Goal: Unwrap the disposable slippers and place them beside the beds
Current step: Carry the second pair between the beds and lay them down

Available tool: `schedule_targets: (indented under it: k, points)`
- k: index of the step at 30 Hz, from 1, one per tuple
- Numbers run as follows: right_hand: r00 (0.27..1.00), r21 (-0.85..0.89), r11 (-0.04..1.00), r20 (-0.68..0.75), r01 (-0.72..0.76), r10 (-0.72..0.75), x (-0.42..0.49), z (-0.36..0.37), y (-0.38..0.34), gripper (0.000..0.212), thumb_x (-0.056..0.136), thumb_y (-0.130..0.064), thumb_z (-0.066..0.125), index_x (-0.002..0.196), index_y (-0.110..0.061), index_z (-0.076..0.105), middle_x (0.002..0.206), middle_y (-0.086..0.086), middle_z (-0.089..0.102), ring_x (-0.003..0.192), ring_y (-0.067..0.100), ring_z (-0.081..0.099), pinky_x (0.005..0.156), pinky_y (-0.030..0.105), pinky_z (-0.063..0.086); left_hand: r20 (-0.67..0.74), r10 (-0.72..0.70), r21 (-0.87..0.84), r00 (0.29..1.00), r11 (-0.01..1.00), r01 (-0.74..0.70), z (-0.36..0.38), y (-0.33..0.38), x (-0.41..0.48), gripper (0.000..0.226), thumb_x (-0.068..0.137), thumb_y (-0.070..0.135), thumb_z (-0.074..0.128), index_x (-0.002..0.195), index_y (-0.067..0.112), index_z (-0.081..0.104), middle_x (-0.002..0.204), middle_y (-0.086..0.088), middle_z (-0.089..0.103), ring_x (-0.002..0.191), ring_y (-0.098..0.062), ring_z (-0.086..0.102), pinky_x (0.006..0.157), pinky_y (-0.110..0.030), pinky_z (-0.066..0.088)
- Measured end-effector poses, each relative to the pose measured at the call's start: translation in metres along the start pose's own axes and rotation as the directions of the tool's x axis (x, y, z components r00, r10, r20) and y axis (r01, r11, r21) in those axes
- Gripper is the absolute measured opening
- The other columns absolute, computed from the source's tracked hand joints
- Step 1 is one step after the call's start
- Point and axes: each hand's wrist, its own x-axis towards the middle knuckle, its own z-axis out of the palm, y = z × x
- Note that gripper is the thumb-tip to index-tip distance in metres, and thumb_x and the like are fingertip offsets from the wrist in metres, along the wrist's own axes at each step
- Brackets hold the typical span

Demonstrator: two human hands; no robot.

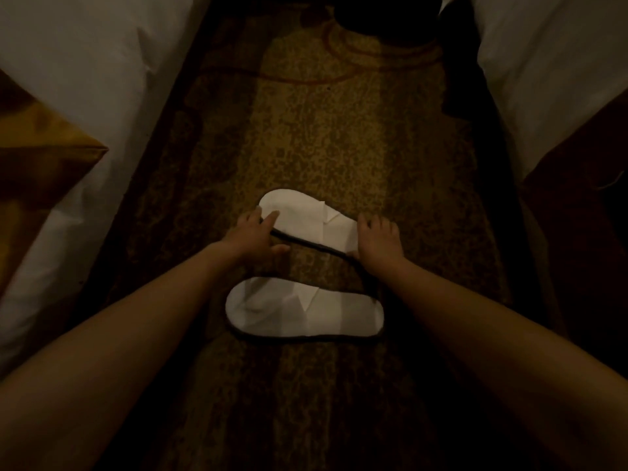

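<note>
Two white disposable slippers with dark edging lie on the patterned carpet between two beds. The far slipper (306,220) lies slanted, and both my hands are on it. My left hand (256,236) grips its left end, fingers over the top and thumb under the edge. My right hand (377,239) holds its right end with curled fingers. The near slipper (304,309) lies flat by itself between my forearms, with neither hand touching it. No wrapper is visible.
A bed with white linen (85,79) and a gold runner (37,158) lines the left side. A second white bed (550,73) with a dark runner lines the right. A dark round object (384,18) stands at the far end of the brown carpet (339,130).
</note>
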Motion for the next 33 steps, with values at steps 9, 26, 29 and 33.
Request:
schedule_targets:
  k: [9, 26, 29, 33]
  points:
    - [0.976, -0.039, 0.976, 0.057, 0.213, -0.211, 0.019, 0.005, 0.021, 0.095, 0.078, -0.054, 0.062, 0.145, -0.005, 0.017, 0.147, 0.018, 0.030, 0.132, 0.035, 0.031, 0.111, 0.041, 0.023, 0.059, -0.039, -0.051, 0.997, 0.998, 0.042, 0.005, -0.001, 0.028, 0.081, 0.090, 0.050, 0.048, 0.150, 0.023, 0.001, 0.158, -0.013, -0.014, 0.146, -0.034, -0.004, 0.119, -0.045, 0.013]
    - [0.961, 0.062, 0.971, 0.139, 0.232, -0.239, 0.041, -0.001, 0.028, 0.088, 0.086, -0.043, 0.059, 0.149, -0.008, 0.007, 0.157, 0.017, 0.009, 0.143, 0.033, 0.012, 0.117, 0.039, 0.012, 0.018, -0.040, 0.031, 0.999, 0.999, 0.040, 0.015, -0.005, 0.025, 0.074, 0.092, 0.048, 0.044, 0.150, 0.020, 0.007, 0.159, -0.015, -0.009, 0.146, -0.036, -0.005, 0.119, -0.049, 0.013]
    - [0.980, 0.090, 0.984, 0.112, 0.154, -0.163, 0.030, -0.007, 0.027, 0.089, 0.086, -0.051, 0.055, 0.149, -0.009, 0.008, 0.158, 0.017, 0.006, 0.145, 0.033, 0.009, 0.120, 0.041, 0.009, 0.026, -0.049, 0.014, 0.998, 0.999, 0.048, 0.008, -0.003, 0.012, 0.073, 0.093, 0.049, 0.042, 0.150, 0.019, 0.008, 0.159, -0.014, -0.006, 0.146, -0.036, -0.006, 0.119, -0.049, 0.011]
    - [0.987, 0.185, 0.983, 0.162, -0.014, -0.016, -0.014, -0.028, 0.013, 0.082, 0.089, -0.052, 0.047, 0.148, -0.011, 0.009, 0.158, 0.017, 0.005, 0.143, 0.036, 0.008, 0.118, 0.044, 0.009, 0.086, -0.009, 0.075, 0.996, 0.997, 0.003, -0.016, 0.003, -0.025, 0.072, 0.093, 0.050, 0.038, 0.150, 0.016, 0.009, 0.159, -0.014, 0.000, 0.146, -0.034, -0.002, 0.119, -0.050, 0.012]
